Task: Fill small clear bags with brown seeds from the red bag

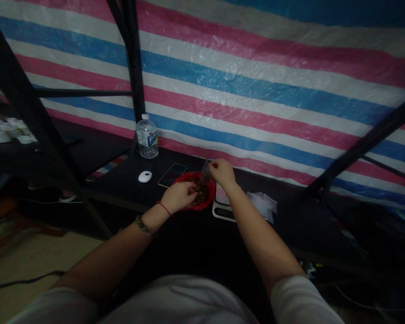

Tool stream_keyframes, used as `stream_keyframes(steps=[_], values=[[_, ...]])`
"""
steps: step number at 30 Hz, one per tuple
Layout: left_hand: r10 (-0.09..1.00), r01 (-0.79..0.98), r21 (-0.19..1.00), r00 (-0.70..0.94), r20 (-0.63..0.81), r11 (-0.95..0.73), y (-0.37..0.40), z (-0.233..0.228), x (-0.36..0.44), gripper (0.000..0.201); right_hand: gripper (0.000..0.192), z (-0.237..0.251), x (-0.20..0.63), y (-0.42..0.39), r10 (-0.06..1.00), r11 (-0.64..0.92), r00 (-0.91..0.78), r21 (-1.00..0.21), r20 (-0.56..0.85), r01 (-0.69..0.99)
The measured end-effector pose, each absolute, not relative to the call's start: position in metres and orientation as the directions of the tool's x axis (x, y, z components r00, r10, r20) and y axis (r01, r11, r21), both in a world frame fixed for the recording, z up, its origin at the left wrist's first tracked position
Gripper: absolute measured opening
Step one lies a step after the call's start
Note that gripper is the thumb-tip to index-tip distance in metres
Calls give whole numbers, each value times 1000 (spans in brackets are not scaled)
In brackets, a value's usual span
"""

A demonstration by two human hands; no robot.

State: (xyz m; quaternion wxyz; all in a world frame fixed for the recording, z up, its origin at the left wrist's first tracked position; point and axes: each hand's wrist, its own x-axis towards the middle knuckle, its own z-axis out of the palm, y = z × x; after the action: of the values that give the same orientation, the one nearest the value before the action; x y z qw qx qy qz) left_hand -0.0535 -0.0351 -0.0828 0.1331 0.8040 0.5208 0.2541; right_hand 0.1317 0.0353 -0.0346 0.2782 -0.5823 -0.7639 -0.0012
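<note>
A red bowl (pixel 212 198) holds many small brown pieces (pixel 202 194), too small to name. My left hand (pixel 178 196) reaches over the bowl's left side, its fingers curled together down at the pieces; what lies between the fingertips is hidden. Above the bowl's right rim, my right hand (pixel 223 173) pinches a small clear plastic bag (pixel 205 173) by its upper edge. The bag hangs tilted over the pieces. Beside the bowl, partly under my right forearm, sits a white digital scale (pixel 222 211). Several flat clear bags (pixel 261 203) lie right of it.
A phone (pixel 173 174), a white mouse-shaped object (pixel 145 176) and a clear plastic bottle (pixel 147 137) stand left of the bowl on the black table (pixel 121 189). Dark metal posts (pixel 132 58) frame the table before a striped tarp (pixel 239 90). White containers (pixel 2 132) sit far left.
</note>
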Motion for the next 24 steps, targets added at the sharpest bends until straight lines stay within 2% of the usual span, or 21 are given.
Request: stream_keyframes(steps=[10, 19, 24], values=[[915, 781, 480, 317, 248, -400, -37, -78, -54, 24, 28, -35, 131, 32, 898, 289, -129, -342, 421, 894], [925, 789, 486, 296, 237, -376, -40, -76, -53, 25, 28, -35, 124, 25, 877, 278, -110, -307, 467, 910], [925, 795, 477, 295, 238, -376, -40, -75, -54, 24, 26, -38, 124, 27, 838, 329, -121, -315, 532, 890]])
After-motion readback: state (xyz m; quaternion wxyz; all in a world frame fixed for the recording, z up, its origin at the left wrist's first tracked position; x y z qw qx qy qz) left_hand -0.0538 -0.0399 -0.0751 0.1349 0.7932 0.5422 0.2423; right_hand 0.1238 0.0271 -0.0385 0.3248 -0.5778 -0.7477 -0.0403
